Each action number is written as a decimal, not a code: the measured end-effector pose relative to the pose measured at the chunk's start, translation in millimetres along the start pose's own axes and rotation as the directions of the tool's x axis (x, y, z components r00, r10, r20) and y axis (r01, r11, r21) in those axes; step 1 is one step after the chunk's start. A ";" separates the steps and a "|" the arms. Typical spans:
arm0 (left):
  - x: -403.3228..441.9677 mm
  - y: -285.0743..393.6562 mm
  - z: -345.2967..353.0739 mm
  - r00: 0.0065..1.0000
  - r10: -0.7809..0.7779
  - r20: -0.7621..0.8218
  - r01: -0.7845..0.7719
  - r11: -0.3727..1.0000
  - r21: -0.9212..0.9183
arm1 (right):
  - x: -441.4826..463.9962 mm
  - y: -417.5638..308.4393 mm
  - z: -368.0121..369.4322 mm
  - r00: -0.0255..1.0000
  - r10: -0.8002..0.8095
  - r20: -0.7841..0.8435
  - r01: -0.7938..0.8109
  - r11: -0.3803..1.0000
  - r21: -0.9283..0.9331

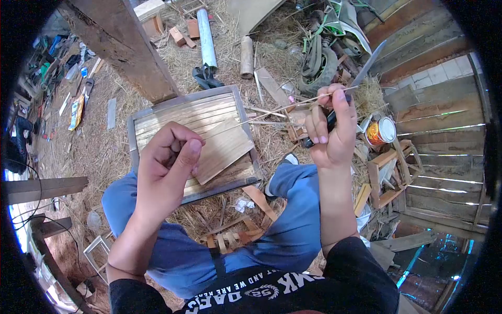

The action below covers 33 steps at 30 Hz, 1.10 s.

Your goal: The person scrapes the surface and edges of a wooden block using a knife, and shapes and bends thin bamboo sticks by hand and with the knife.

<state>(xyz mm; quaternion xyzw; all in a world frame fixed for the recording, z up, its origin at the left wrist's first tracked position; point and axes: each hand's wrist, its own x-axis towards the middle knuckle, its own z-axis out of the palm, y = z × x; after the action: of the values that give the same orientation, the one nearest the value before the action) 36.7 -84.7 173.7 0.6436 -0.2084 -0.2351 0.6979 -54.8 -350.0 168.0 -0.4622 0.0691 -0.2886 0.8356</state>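
Observation:
A thin wooden stick (261, 116) stretches between my two hands above a low framed slatted panel (242, 107). My left hand (166, 165) pinches its near end between thumb and curled fingers. Toward the other end, the thumb and forefinger of my right hand (337, 128) grip the same stick. That right hand also wraps its lower fingers round the black handle of a knife (370, 64), whose blade points up and away to the right. Under the stick, a flat light wooden board (222, 153) lies slanted on the slats.
A wooden post (123, 49) rises behind the panel. To the right are a labelled can (381, 130), a small wooden frame (384, 159) and a plank wall (444, 141). A tire (321, 68) and a pale pipe (206, 39) lie beyond, on straw-covered ground.

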 end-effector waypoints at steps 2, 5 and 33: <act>1.5 -0.2 -1.6 1.000 0.010 0.024 -0.010 1.000 -0.014 | 0.6 1.0 0.9 0.998 -0.011 -0.058 0.011 1.000 -0.001; 2.1 0.3 -3.6 0.998 0.010 0.055 -0.009 1.000 -0.016 | 1.5 2.1 0.9 0.998 -0.019 -0.061 0.018 1.000 -0.005; 2.0 -3.5 -6.5 0.999 0.018 0.033 -0.016 0.999 -0.049 | 2.8 6.5 3.4 0.999 -0.013 -0.043 0.012 1.000 -0.020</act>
<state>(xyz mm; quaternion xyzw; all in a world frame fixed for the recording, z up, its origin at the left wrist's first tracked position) 41.9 -80.9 169.6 0.6207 -0.2195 -0.2448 0.7117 -48.5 -346.4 165.1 -0.4646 0.0874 -0.3030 0.8274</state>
